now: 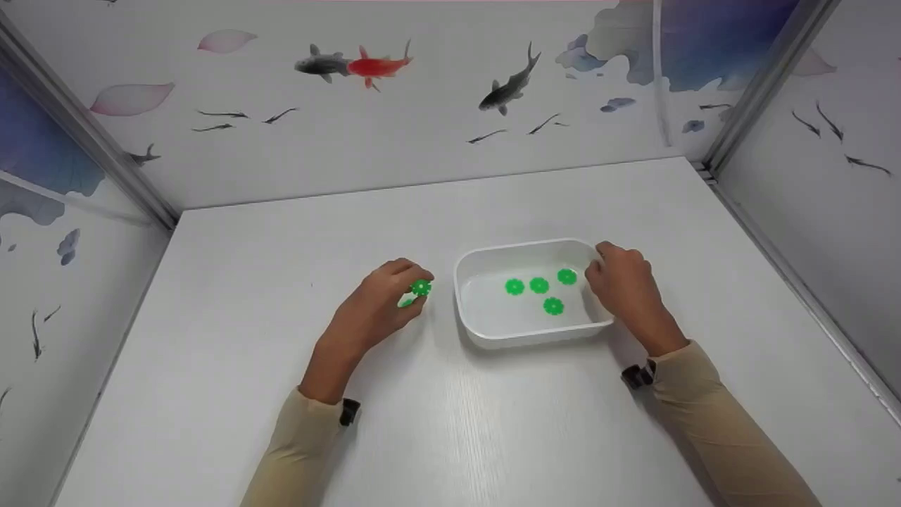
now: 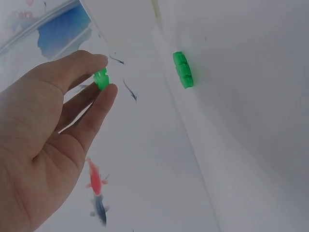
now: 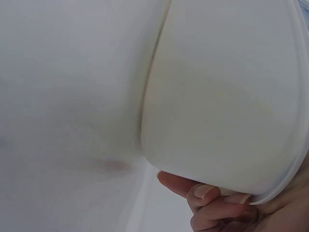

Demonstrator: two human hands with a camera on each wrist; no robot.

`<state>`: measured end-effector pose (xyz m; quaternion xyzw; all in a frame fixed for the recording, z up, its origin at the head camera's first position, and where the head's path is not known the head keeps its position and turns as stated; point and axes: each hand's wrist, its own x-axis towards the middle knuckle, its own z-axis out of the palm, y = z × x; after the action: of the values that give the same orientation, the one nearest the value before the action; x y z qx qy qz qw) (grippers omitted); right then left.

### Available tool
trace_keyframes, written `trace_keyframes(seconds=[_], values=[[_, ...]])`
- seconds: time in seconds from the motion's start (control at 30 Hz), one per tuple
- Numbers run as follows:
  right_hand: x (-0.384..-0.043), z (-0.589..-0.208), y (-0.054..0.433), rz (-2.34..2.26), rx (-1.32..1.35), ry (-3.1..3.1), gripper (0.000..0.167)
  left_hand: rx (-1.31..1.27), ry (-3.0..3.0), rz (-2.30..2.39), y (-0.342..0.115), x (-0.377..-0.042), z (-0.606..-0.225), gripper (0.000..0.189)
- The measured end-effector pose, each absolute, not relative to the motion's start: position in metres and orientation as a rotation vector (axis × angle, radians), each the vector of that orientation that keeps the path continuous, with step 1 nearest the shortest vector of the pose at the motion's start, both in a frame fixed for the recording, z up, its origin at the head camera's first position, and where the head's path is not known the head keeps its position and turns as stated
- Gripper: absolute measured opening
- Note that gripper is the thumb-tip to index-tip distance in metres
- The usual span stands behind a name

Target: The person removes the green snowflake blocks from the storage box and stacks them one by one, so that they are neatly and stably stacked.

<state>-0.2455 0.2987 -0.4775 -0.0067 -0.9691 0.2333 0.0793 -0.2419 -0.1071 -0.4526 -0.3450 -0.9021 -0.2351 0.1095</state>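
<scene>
Pinching a green disc (image 1: 421, 287) in its fingertips, the left hand (image 1: 376, 303) sits just off the white tub (image 1: 521, 340) at nine o'clock; the right hand (image 1: 625, 282) grips the tub at three o'clock. So small a disc could slip if squeezed off-centre. A right-hand tug could slide the four loose discs (image 1: 539, 285) inside.

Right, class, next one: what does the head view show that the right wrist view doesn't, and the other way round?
Only the head view: the left hand pinching a green disc, four more discs inside the tray, and the printed fish.

Only the right wrist view: the outer face of the tray's gripped end, with fingernails close up beside it.

Both: the tray, and the right hand gripping it.
</scene>
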Motion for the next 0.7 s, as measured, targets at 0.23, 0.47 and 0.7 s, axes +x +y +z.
trace_keyframes(seconds=[0.23,0.47,0.7], values=[[-0.244,-0.476,0.297,0.727,-0.037,-2.903,0.027,-0.956,-2.711,-0.672,-0.114,-0.242,-0.456,0.035],[-0.244,-0.477,0.298,0.734,-0.023,-2.891,0.023,-0.908,-2.788,-0.700,-0.119,-0.245,-0.463,0.032],[-0.245,-0.477,0.298,0.729,-0.051,-2.899,0.030,-0.870,-2.905,-0.755,-0.119,-0.247,-0.467,0.029]])
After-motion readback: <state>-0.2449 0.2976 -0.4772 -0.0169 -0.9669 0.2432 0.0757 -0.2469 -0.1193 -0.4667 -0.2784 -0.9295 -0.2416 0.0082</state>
